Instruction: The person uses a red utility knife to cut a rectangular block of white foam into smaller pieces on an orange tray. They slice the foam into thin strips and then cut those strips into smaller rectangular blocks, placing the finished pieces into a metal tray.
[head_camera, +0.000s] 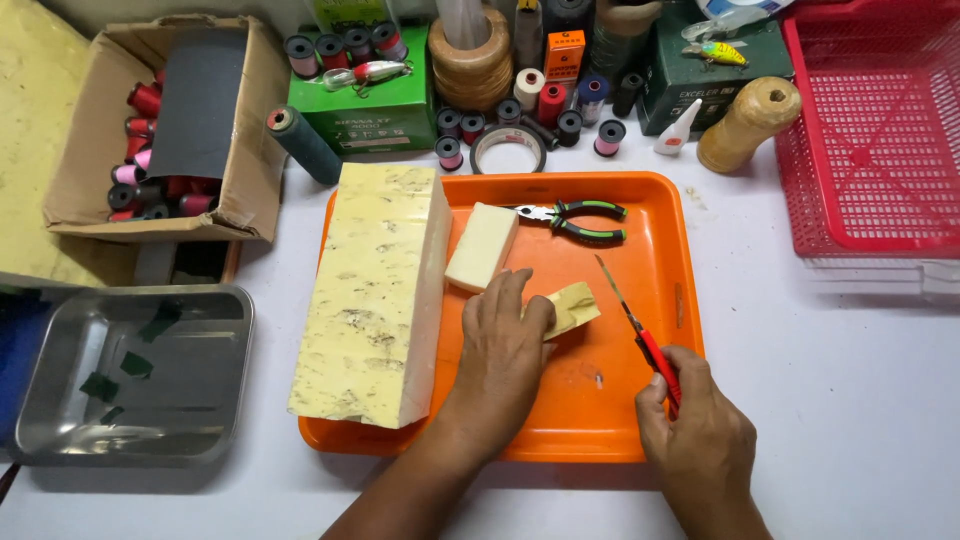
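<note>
Red knife (640, 335) in right hand (700, 440), blade up-left

On the orange tray (560, 420) the left hand (505, 345) presses a small foam piece (573, 305). The right hand (695, 425), at four o'clock, grips a red utility knife (640, 335) (blade pointing to eleven). A large foam block (375, 290) lies at nine o'clock, pliers (580, 220) at twelve.

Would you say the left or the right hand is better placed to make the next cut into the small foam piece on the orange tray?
Probably the right hand: it already grips the red utility knife, blade extended toward the small foam piece. The left hand rests on that piece, pinning it to the orange tray.
</note>
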